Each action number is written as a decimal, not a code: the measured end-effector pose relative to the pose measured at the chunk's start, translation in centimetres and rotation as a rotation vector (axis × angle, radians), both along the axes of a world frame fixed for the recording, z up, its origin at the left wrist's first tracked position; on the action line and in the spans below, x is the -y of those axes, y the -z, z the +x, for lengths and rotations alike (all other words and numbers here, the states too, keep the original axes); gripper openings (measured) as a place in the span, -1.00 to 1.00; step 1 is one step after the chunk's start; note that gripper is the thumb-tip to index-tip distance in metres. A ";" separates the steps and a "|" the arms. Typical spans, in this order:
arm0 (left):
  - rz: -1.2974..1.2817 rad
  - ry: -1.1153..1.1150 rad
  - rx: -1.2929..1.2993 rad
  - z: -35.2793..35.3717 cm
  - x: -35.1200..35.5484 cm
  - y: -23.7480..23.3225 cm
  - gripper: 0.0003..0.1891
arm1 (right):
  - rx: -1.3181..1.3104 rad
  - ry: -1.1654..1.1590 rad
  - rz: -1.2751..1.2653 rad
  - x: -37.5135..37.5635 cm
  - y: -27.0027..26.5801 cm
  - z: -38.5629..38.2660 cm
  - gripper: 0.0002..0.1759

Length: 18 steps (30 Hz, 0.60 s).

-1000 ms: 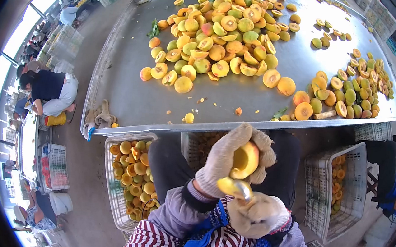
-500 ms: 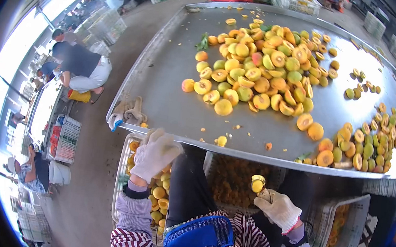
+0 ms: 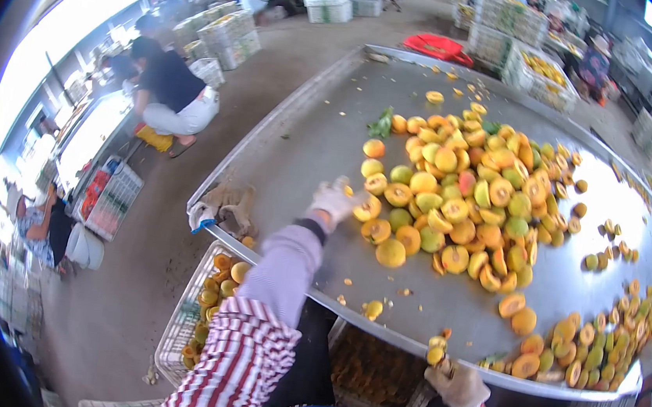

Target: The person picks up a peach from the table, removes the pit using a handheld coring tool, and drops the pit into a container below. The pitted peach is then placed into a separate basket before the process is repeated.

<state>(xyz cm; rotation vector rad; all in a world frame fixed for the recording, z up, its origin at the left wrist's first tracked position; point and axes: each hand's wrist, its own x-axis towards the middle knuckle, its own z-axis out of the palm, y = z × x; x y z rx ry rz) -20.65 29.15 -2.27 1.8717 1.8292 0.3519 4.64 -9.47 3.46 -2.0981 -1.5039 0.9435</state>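
Reach: since the earlier frame, my left fingers (image 3: 346,203) have gone from above the crate (image 3: 176,338) out over the worktop (image 3: 299,154) to the fruit pile (image 3: 465,189); my right fingers (image 3: 445,370) have come closer to the worktop's near edge.
Step at the pile: I judge that I am reaching for a piece of fruit with my left arm stretched out, while my right hand waits close in.
Next move: a pick-up here calls, I think, for my left fingers to close lightly round one piece without rolling its neighbours, since cut flesh is probably slippery.
Left fingers: stretched forward and apart, with nothing that I can see clamped in them; blur hides whether the tips touch any fruit.
Nearest half: the fruit half (image 3: 367,207) sits just ahead of my left fingertips, at the pile's edge.
Fruit pile: begins just past those fingertips and spreads away to their right, halves among rounder pieces.
Right fingers: together, clamped on a small yellow-tipped thing (image 3: 435,354) that pokes up beyond them; too small to identify.
Loose gloves: the cloth gloves (image 3: 233,204) lie left of my left fingers, at the worktop's corner.
Crate: well below my left fingers, beside my sleeve, with more fruit inside.
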 end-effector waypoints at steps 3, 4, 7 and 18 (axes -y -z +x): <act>-0.010 0.103 -0.191 3.9 4.0 -5.0 -0.23 | 0.065 -0.004 -0.072 0.0 2.4 0.6 -0.60; 0.001 0.170 -0.207 4.8 4.1 -4.3 -0.30 | -0.021 0.036 -0.320 -1.1 -1.1 -0.5 -0.64; 0.044 0.348 -0.254 6.1 6.5 -3.0 -0.45 | 0.316 -0.105 0.166 0.1 1.7 -0.1 -0.41; -0.012 0.602 -0.084 3.8 13.1 -1.1 -0.61 | 0.021 -0.083 0.069 0.9 3.0 -0.5 -0.43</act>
